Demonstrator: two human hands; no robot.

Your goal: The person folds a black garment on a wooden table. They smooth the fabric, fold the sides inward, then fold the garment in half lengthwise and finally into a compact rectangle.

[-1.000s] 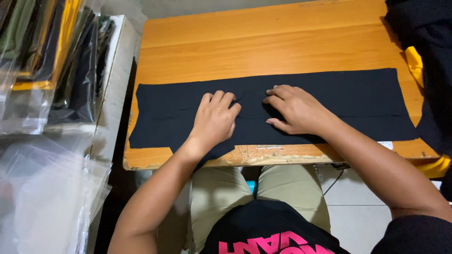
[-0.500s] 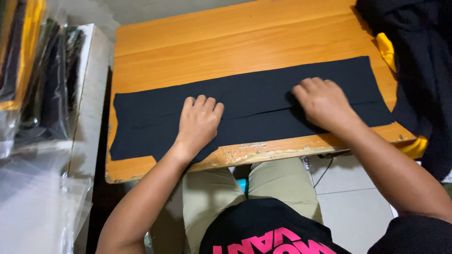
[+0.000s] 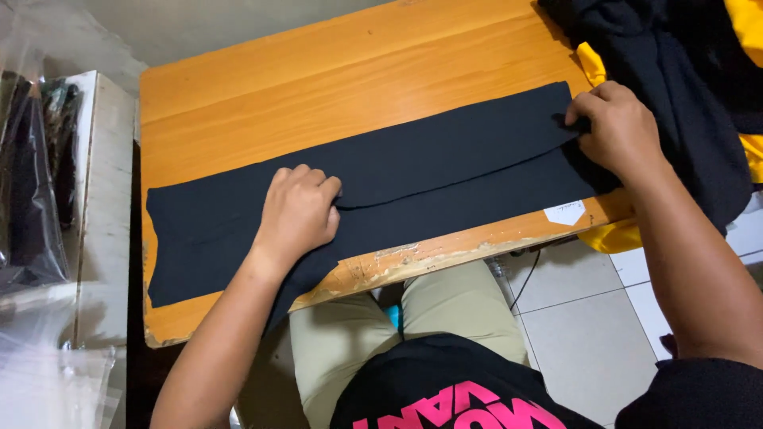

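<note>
A worn wooden table (image 3: 318,103) stands on a pale tiled floor (image 3: 588,342). A white shelf (image 3: 107,199) flanks it, holding plastic-bagged goods (image 3: 32,191)

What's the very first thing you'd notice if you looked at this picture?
A long black folded cloth lies across the orange wooden table. The left hand presses on its middle, and the right hand pinches its far right end. A heap of black and yellow clothes sits at the table's right edge.
</note>
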